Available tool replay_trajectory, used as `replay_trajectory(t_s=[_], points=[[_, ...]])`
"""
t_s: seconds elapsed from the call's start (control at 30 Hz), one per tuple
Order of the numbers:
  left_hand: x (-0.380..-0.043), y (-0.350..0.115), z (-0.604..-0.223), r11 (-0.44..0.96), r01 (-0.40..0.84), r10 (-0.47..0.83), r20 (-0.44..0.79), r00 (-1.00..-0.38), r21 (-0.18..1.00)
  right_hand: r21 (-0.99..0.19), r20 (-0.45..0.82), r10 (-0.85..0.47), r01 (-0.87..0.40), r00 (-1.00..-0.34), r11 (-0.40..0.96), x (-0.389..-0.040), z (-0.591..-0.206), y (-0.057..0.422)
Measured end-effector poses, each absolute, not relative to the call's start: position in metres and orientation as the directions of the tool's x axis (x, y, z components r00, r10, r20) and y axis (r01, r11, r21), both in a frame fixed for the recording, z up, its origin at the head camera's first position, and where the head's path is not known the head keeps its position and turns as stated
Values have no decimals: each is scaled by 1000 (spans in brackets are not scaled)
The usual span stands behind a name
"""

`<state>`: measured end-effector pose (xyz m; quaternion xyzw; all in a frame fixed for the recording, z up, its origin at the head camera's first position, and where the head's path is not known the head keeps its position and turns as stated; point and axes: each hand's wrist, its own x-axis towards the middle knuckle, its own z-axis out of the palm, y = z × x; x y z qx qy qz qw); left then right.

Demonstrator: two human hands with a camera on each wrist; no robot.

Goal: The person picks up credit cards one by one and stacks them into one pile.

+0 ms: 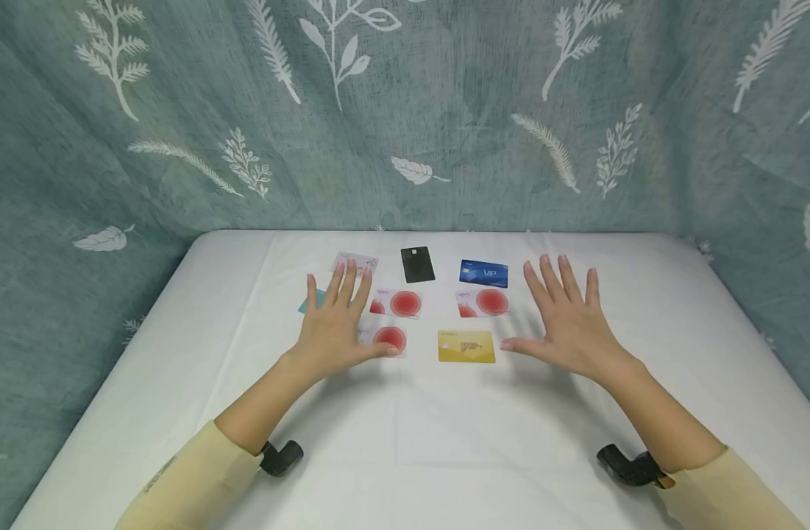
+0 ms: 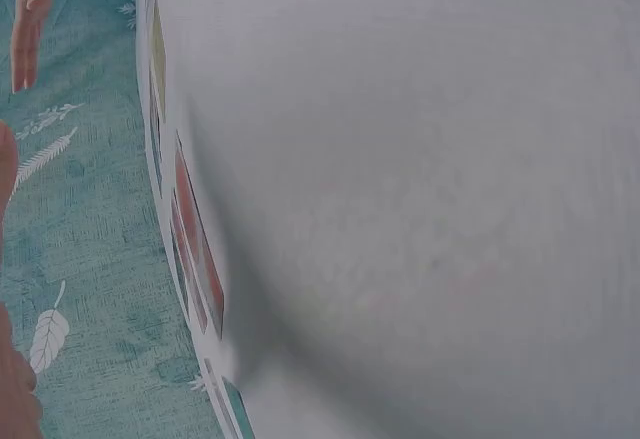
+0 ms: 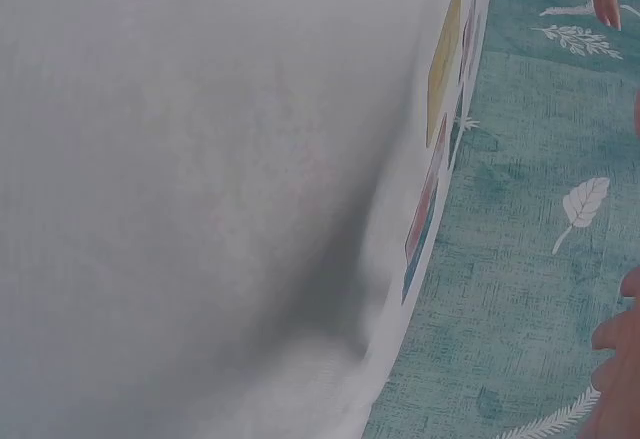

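Note:
My left hand (image 1: 333, 327) hovers palm down with spread fingers at the left of several cards, holding nothing. It partly hides a teal card (image 1: 319, 297), a pale card (image 1: 368, 262) and a card with a red circle (image 1: 391, 338). Another red-circle card (image 1: 405, 302) lies just behind that one. On the right, my right hand (image 1: 569, 324) is spread in the air too, its thumb near a gold card (image 1: 466, 347). Behind the gold card lie a third red-circle card (image 1: 487, 302) and a blue VIP card (image 1: 484, 273). A black card (image 1: 418, 264) is at the back middle.
A white cloth covers the table (image 1: 418, 442), and the cards lie flat on it. Behind hangs a blue-green curtain (image 1: 471, 110) with white leaf prints. Dark devices (image 1: 282, 458) are worn at both wrists.

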<state>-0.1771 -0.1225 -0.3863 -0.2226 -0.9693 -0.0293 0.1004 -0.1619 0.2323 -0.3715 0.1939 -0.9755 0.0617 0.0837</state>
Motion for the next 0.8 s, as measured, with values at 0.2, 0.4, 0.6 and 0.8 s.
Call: replay_trajectory(t_s=[0.2,0.4,0.6,0.8], points=[[-177,-113,-389,901,429,415,157,-896,71,-99,177,-374,-395,-910,913,-162,-371,230],[-175,-107,-391,905,411,395,145,-907,107,-117,184,-380,-404,-907,907,-162,-374,226],[-175,-101,-393,903,408,390,142,-910,134,-129,191,-381,-408,-904,904,-164,-377,223],[-174,-96,-392,898,403,385,132,-914,173,-158,195,-376,-408,-906,899,-166,-378,217]])
